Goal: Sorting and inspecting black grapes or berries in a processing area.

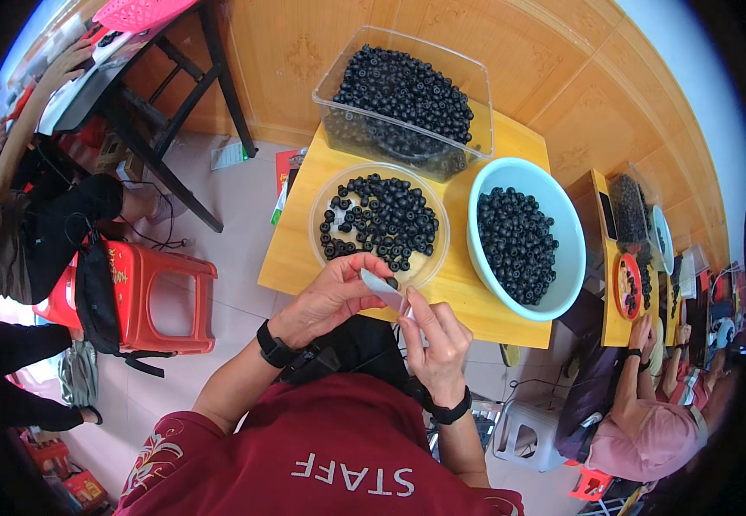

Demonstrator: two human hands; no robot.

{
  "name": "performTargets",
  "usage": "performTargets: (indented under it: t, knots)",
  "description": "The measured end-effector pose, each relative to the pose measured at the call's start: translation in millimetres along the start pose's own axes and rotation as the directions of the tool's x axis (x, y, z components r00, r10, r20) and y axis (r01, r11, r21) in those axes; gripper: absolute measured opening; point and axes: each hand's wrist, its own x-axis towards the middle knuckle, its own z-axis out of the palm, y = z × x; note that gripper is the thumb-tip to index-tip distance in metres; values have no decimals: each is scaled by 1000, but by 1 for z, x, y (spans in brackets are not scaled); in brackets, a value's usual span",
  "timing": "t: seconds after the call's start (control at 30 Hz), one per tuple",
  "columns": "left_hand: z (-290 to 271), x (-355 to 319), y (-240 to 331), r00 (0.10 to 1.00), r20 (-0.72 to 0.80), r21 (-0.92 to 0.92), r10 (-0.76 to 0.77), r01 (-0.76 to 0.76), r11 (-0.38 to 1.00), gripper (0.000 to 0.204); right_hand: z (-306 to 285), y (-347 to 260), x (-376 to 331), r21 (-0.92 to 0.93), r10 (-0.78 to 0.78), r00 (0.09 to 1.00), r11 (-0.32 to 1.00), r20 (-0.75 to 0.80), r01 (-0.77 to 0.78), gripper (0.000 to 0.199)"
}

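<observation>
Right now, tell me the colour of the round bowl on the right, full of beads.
Pale blue-green bowl, seen best in the head view.

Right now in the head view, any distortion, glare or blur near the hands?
Head view: strong fisheye, the yellow wooden table edges bow and black vignette rings the frame. Light is soft and even, with mild sheen on the clear plastic tub. Left hand and right hand look sharp; rim figures smear.

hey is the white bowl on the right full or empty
Nearly full. The white bowl holds a heap of small black beads that hides its bottom and reaches close to the rim.
</observation>
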Motion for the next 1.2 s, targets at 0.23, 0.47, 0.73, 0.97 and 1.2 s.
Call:
performTargets:
  t: [0.23,0.47,0.73,0.97,1.2]
  knots:
    - [3,-1,1,1000,-18,23,-8,8,1000,20,-1,3,-1,22,6,1000,1000,-6,-6,41]
    - [16,-12,13,996,66,38,-66,63,997,15,2,33,-7,12,183,983,983,-27,-182,29]
    - [15,-9,12,997,36,-147,-68,72,986,10,-8,34,-16,54,359,933,932,2,-358,25]
    - [17,1,5,999,-27,-73,-25,23,997,19,-11,38,-32,87,366,929,928,-49,-361,26]
    - [14,43,-10,986,-161,49,-49,58,997,14,-36,37,-43,106,389,904,921,-178,-376,26]
